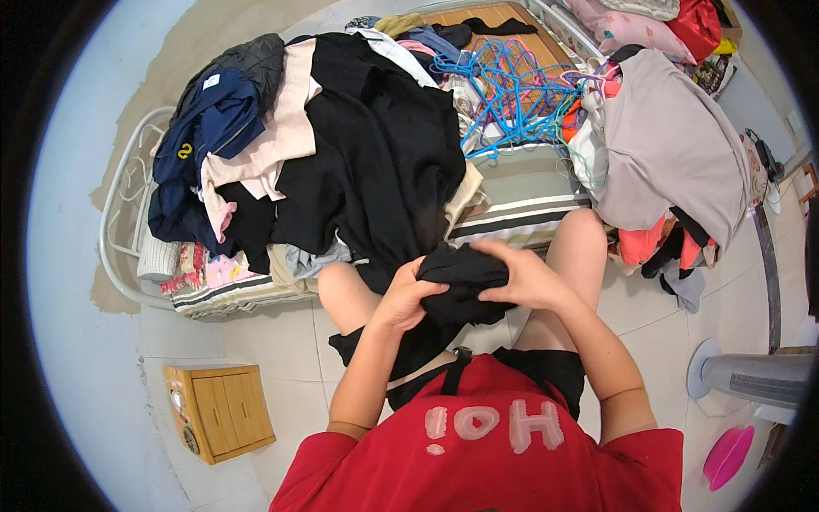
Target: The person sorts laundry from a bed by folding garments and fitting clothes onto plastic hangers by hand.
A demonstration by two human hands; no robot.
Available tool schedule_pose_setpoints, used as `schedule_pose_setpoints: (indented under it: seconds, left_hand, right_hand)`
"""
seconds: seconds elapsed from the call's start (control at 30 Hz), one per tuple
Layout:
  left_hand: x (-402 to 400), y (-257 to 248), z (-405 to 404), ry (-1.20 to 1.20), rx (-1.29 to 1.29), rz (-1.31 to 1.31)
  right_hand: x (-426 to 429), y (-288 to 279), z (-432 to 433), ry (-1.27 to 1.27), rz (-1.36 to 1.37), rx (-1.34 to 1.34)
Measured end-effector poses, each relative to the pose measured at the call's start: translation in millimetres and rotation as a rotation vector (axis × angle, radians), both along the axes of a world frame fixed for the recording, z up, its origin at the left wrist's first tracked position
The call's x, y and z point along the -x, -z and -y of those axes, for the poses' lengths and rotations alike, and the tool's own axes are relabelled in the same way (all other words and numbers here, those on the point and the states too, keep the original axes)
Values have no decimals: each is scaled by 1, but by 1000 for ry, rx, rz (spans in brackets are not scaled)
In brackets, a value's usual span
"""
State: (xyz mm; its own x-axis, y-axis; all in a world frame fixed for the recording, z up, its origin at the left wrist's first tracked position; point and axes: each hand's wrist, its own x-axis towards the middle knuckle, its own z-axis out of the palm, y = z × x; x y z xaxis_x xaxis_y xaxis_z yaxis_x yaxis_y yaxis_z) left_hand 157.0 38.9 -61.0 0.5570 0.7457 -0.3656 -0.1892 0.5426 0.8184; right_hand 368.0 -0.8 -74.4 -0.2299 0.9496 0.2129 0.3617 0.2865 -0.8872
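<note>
Above my lap I hold a bunched black garment (466, 285) with both hands. My left hand (408, 291) grips its left side, thumb on top. On the opposite side my right hand (528, 276) curves around the cloth, thumb and fingers spread along its edge. Part of the black fabric hangs toward my left thigh. Just beyond my hands, a large black cloth (377, 147) drapes over the bed's front edge. Left of it lie a pale pink garment (285, 128) and a navy jacket (221, 121) with a yellow mark.
Tangled blue and pink hangers (512, 96) lie beside a bamboo mat (486, 19). A grey garment (672, 141) tops a clothes heap on the right. The bed's white metal rail (105, 224) curves at left. On the floor stand a small wooden cabinet (227, 409), a tower fan (748, 377) and a pink basin (729, 457).
</note>
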Motion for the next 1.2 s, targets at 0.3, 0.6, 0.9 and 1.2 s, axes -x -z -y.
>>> schedule_pose_setpoints:
  seconds: [0.3,0.6,0.9,1.2]
  left_hand:
    - [-5,3,9,245,-805,-911]
    - [-2,12,12,65,183,97]
    - [-14,-4,19,184,-820,-562]
    - [-8,38,40,-1,-405,-356]
  right_hand:
    - [-16,26,-3,37,-1096,915]
    - [11,26,17,151,18,266]
    - [21,39,20,52,-972,682]
    - [22,18,39,403,-10,200]
